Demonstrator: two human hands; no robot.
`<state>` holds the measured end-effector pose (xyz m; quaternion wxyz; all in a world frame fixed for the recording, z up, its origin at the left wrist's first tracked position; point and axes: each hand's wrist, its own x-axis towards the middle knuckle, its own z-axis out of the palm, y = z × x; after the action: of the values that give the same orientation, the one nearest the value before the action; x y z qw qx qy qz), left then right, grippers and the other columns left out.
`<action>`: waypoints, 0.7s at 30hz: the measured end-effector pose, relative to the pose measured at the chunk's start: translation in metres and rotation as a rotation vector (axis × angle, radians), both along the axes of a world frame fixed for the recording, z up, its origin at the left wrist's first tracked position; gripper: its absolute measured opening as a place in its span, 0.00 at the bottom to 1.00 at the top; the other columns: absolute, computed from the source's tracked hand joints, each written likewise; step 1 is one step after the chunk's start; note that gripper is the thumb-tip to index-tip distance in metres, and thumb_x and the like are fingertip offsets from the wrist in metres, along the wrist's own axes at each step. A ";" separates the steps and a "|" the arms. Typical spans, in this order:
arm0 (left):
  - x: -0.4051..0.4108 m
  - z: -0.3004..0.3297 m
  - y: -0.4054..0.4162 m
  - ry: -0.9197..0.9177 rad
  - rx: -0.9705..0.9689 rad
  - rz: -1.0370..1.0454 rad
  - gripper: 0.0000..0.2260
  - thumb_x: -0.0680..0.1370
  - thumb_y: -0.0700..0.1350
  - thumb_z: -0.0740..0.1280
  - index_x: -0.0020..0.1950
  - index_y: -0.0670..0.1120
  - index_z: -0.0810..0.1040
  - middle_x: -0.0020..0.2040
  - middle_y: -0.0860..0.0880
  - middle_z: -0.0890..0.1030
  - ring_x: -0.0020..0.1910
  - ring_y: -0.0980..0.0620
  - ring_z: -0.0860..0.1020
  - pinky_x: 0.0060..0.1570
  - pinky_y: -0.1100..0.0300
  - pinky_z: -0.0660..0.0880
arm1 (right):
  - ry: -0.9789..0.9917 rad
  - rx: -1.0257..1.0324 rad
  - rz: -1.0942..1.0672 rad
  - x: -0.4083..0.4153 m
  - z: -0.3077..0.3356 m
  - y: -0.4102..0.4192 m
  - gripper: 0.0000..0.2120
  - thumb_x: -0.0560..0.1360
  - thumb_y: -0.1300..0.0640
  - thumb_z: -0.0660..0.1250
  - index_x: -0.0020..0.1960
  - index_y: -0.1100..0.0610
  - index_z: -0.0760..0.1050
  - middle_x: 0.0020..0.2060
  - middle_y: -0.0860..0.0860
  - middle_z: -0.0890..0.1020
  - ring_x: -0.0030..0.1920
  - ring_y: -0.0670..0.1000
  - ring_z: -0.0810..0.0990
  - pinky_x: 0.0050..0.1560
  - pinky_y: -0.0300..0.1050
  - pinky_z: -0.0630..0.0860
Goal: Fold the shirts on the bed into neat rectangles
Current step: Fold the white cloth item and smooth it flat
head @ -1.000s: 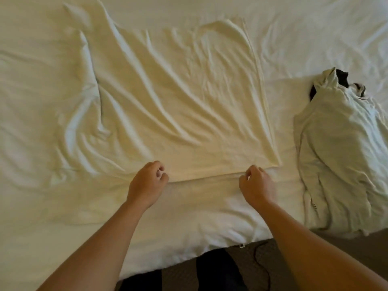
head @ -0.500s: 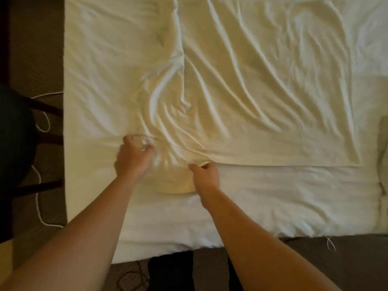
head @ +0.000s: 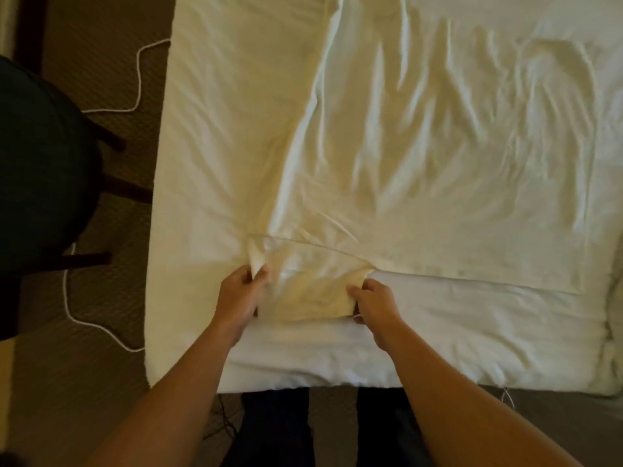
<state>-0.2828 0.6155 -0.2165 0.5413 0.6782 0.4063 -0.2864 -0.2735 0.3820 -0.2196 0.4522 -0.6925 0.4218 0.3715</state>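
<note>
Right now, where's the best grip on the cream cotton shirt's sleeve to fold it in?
Probably the cream cotton shirt's near-left sleeve, pinched at its two outer corners from the bed's near edge, as the left hand and right hand do. The sleeve lies flat and sticks out toward the person, so corner pinches should keep its edge straight when folding it in.

Both bare forearms are extended forward, converging slightly. The left hand (head: pixel 240 293) and right hand (head: pixel 375 302) are held near each other (fingers curled, pinching fabric).
</note>
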 end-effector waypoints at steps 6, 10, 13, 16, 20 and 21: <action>-0.007 -0.010 0.010 -0.007 0.151 -0.302 0.03 0.77 0.44 0.74 0.46 0.49 0.82 0.40 0.49 0.84 0.42 0.47 0.83 0.40 0.53 0.78 | -0.002 -0.015 0.305 0.003 0.000 -0.016 0.10 0.79 0.58 0.69 0.43 0.64 0.76 0.31 0.56 0.79 0.27 0.50 0.77 0.26 0.40 0.73; 0.019 -0.005 0.014 0.098 0.113 -0.319 0.05 0.75 0.45 0.74 0.41 0.47 0.82 0.36 0.49 0.83 0.34 0.50 0.81 0.29 0.62 0.72 | -0.002 -0.184 0.651 0.027 0.008 -0.029 0.14 0.74 0.52 0.69 0.32 0.57 0.75 0.28 0.53 0.79 0.30 0.54 0.78 0.33 0.45 0.75; 0.061 -0.002 0.022 0.034 0.055 0.126 0.10 0.77 0.50 0.71 0.42 0.43 0.83 0.37 0.44 0.84 0.33 0.46 0.81 0.33 0.59 0.77 | -0.182 -0.276 0.519 0.063 0.020 -0.031 0.14 0.74 0.56 0.66 0.32 0.56 0.67 0.27 0.50 0.70 0.29 0.52 0.68 0.31 0.44 0.64; 0.111 -0.006 0.028 -0.070 0.099 0.238 0.14 0.78 0.52 0.68 0.42 0.41 0.82 0.33 0.47 0.84 0.31 0.48 0.81 0.33 0.58 0.78 | -0.315 -0.274 0.495 0.108 0.021 -0.021 0.13 0.75 0.58 0.65 0.34 0.57 0.67 0.28 0.50 0.69 0.29 0.50 0.66 0.30 0.43 0.63; 0.177 -0.014 0.028 -0.151 0.093 0.193 0.16 0.77 0.53 0.70 0.44 0.39 0.83 0.39 0.41 0.85 0.36 0.44 0.82 0.44 0.49 0.81 | -0.488 -0.297 0.620 0.182 0.023 0.007 0.09 0.77 0.55 0.65 0.40 0.56 0.74 0.32 0.50 0.78 0.32 0.50 0.74 0.30 0.42 0.70; 0.191 -0.016 0.027 -0.166 0.082 0.171 0.18 0.76 0.53 0.70 0.45 0.37 0.83 0.40 0.40 0.85 0.37 0.44 0.82 0.44 0.48 0.81 | -0.532 -0.322 0.651 0.201 0.024 0.016 0.07 0.77 0.55 0.64 0.42 0.56 0.75 0.34 0.50 0.79 0.34 0.50 0.76 0.32 0.43 0.72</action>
<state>-0.0915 0.6423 -0.2322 0.5672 0.6841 0.4278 -0.1651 -0.0729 0.3983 -0.1960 0.2910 -0.9221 0.1034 0.2332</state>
